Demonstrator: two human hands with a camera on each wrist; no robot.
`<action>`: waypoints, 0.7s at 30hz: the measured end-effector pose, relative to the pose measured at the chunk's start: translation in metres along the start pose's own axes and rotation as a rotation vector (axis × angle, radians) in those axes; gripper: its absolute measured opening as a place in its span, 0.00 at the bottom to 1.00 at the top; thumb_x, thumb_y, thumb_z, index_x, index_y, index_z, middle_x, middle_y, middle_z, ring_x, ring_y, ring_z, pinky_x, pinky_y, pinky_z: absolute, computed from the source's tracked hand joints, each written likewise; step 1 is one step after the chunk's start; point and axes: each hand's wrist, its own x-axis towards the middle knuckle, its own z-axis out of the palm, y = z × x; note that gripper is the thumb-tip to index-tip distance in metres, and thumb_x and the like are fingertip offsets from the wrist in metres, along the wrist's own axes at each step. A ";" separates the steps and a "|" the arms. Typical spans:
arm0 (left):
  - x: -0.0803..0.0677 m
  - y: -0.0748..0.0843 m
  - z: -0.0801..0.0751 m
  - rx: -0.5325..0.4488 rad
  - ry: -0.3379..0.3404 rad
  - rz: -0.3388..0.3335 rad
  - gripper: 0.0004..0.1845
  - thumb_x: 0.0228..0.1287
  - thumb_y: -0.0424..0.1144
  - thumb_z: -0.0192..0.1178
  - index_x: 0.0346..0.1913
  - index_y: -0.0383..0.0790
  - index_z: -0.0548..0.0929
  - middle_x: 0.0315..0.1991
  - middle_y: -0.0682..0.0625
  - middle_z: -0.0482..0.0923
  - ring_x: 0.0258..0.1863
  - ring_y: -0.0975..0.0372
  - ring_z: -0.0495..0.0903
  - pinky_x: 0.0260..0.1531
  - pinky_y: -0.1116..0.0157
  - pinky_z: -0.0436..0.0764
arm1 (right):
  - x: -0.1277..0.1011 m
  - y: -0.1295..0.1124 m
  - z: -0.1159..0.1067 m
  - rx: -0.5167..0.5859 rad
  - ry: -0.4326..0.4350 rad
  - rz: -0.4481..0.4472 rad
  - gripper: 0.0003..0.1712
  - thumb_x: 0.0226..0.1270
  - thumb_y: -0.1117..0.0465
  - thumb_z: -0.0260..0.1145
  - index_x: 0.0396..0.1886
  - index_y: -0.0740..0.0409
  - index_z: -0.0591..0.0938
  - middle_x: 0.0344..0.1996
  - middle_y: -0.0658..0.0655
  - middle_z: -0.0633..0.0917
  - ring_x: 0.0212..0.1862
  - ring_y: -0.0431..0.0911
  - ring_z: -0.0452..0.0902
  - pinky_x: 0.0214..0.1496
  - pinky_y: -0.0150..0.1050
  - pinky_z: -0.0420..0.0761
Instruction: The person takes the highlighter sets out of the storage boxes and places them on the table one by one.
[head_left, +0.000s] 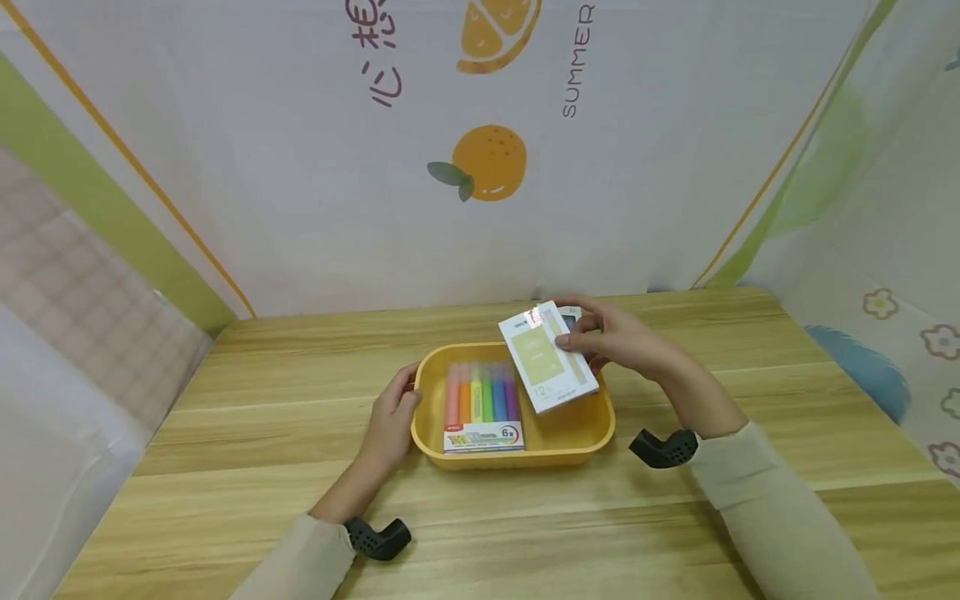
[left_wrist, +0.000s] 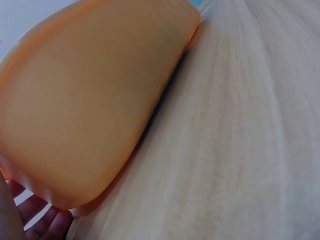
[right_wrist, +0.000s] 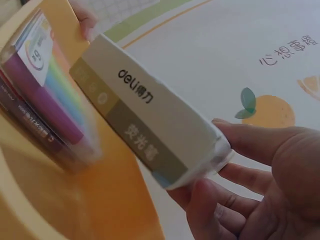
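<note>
A yellow plastic basket (head_left: pixel 551 457) stands on the table. My left hand (head_left: pixel 392 417) grips its left end; in the left wrist view some fingers (left_wrist: pixel 47 220) lie against the basket's outer wall. My right hand (head_left: pixel 626 337) holds a white and yellow-green box of highlighters (head_left: pixel 543 354), tilted above the basket's right half. Thumb and fingers pinch the box's end in the right wrist view. Behind it shows the corner of a white item with a dark patch (head_left: pixel 570 317), its kind unclear. In the basket's left half lies a pack of rainbow-coloured markers (head_left: pixel 482 408).
Under the marker pack, a second, darker pack (right_wrist: pixel 27 117) shows in the right wrist view. The wood-grain table (head_left: pixel 315 367) ends at the back against a white hanging cloth (head_left: pixel 337 208) with orange prints. Both wrists carry black devices (head_left: pixel 663 448).
</note>
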 end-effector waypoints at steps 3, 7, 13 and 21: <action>0.000 0.000 0.000 0.000 -0.005 0.000 0.25 0.72 0.34 0.43 0.69 0.39 0.74 0.57 0.35 0.81 0.52 0.47 0.82 0.45 0.71 0.81 | -0.002 0.003 -0.003 0.038 0.010 -0.001 0.42 0.71 0.55 0.66 0.79 0.52 0.58 0.36 0.60 0.83 0.28 0.47 0.81 0.28 0.43 0.83; 0.002 0.001 -0.001 0.005 -0.007 0.004 0.25 0.73 0.35 0.43 0.69 0.39 0.74 0.58 0.35 0.81 0.53 0.47 0.82 0.45 0.71 0.81 | -0.005 0.007 -0.005 0.058 0.026 0.005 0.42 0.71 0.56 0.66 0.79 0.53 0.58 0.36 0.59 0.83 0.28 0.47 0.82 0.29 0.45 0.84; 0.001 0.000 0.001 -0.006 -0.014 -0.004 0.24 0.73 0.34 0.43 0.69 0.40 0.74 0.58 0.35 0.81 0.52 0.47 0.82 0.44 0.72 0.81 | -0.010 0.009 -0.011 0.057 0.056 0.012 0.42 0.73 0.55 0.64 0.80 0.51 0.56 0.38 0.59 0.85 0.31 0.47 0.84 0.31 0.42 0.85; 0.001 0.000 0.000 0.004 -0.004 -0.003 0.24 0.73 0.34 0.43 0.69 0.40 0.74 0.58 0.35 0.81 0.53 0.47 0.82 0.45 0.73 0.80 | -0.013 0.010 -0.022 0.058 0.079 -0.006 0.42 0.74 0.56 0.63 0.81 0.51 0.54 0.38 0.59 0.85 0.31 0.48 0.85 0.31 0.43 0.85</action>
